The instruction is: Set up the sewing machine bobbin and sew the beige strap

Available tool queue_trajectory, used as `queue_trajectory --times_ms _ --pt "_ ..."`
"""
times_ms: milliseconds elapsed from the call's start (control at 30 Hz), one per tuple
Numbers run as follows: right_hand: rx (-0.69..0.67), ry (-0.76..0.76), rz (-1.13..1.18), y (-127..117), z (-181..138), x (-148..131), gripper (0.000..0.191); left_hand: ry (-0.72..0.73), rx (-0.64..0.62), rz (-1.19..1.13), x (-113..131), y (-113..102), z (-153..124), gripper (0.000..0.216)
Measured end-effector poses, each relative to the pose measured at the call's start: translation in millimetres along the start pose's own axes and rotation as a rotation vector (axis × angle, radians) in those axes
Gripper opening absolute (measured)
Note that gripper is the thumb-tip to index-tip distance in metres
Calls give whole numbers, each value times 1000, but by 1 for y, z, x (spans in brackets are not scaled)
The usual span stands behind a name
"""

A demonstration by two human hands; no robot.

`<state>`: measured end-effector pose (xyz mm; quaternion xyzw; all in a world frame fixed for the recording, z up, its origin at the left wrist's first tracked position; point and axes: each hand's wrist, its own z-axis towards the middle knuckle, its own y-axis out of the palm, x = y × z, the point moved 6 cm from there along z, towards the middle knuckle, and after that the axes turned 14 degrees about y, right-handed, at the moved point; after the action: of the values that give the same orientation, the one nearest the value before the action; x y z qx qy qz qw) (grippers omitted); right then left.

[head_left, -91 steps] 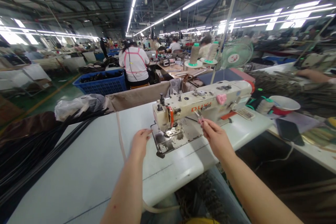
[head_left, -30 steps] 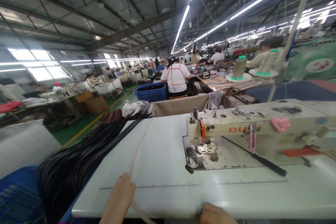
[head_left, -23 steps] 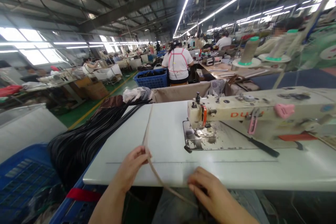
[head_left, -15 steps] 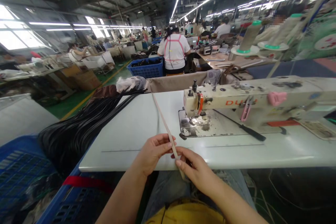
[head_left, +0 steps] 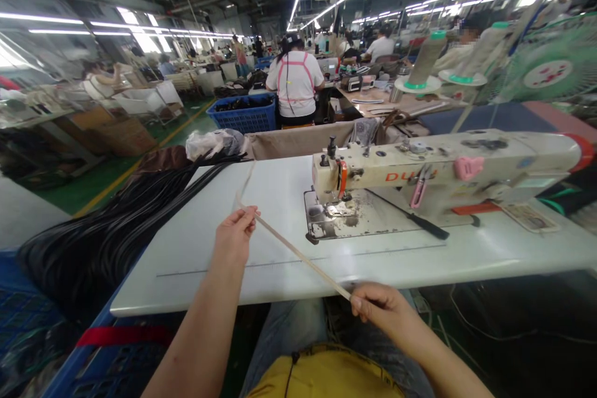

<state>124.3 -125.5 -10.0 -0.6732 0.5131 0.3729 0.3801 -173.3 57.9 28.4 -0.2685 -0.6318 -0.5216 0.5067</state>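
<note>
A narrow beige strip (head_left: 298,253) stretches slantwise over the white sewing table (head_left: 196,289). My left hand (head_left: 237,231) pinches it over the table's left half, and its far part runs on past that hand toward the back edge. At the table's front edge, my right hand (head_left: 380,306) is closed on the near end. The stretch between my hands looks straight and taut. Right of the strip stands a cream sewing machine (head_left: 373,168), its needle area near the strip but apart from it.
On the machine bed lies a black-handled screwdriver-like tool (head_left: 426,224); pink thread snips (head_left: 421,188) hang on the machine. Long black strips (head_left: 116,224) drape over the table's left side. Blue baskets (head_left: 112,360) stand below left. Ahead, a person (head_left: 298,84) sits facing away.
My hands have moved apart along the strip, the left one forward and left, the right one right and nearer my body. The view has shifted somewhat to the right.
</note>
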Motion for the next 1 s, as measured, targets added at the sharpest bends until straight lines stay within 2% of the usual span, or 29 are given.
queue_trajectory --times_ms 233,433,567,700,733,800,900,933,967,1000 --pt "35 17 -1 -26 -19 11 50 -12 62 -39 -12 -1 23 3" --pt "64 49 51 -41 -27 30 53 -53 149 -65 -14 -9 42 16" --pt "95 15 59 -42 -30 29 50 -117 90 -63 -20 1 42 22" --pt "148 -34 58 -43 -31 20 47 -43 46 30 -15 5 29 17" --pt "153 -42 60 -42 -30 19 46 -35 1 68 -14 7 22 14" --pt "148 -58 62 -40 -28 15 44 -122 -239 170 -17 17 -1 21" --pt "104 -93 33 -33 -25 7 40 -466 -920 353 -36 43 -73 60" --pt "84 -107 15 -29 -24 4 38 -540 -1055 335 -39 49 -97 65" --pt "65 -119 -1 -25 -24 1 38 -607 -1119 283 -42 55 -117 66" --pt "39 -124 -18 -21 -23 -2 37 -633 -1077 218 -44 61 -130 64"
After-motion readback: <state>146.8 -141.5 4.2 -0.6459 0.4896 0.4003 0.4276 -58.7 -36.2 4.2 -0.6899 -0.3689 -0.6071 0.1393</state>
